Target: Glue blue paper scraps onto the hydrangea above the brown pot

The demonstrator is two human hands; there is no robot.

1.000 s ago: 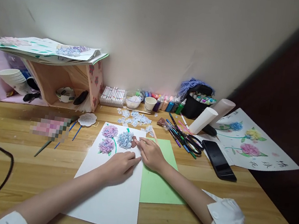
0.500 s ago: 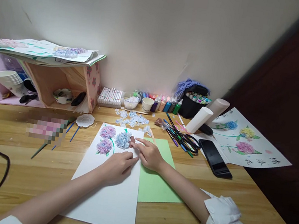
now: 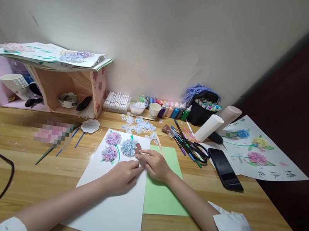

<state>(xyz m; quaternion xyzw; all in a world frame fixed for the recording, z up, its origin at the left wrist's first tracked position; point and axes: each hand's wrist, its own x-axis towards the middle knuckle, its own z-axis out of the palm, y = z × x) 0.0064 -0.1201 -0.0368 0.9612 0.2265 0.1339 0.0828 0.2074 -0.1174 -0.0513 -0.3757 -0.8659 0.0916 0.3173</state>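
Right fingers (image 3: 146, 152) shifted down brown patch (image 3: 138, 148).
Likely smoothing; next wants light pressure (left fingers (image 3: 136, 170) curled; can't tell either grip).

Unevenly lit wall (image 3: 161, 38), soft shadows, pixelated patch (image 3: 53, 132)

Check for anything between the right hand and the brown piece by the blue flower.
Nothing visible: the right hand is at the brown piece, though contact is unclear. The blue flower lies left of it, the left hand nearer the person.
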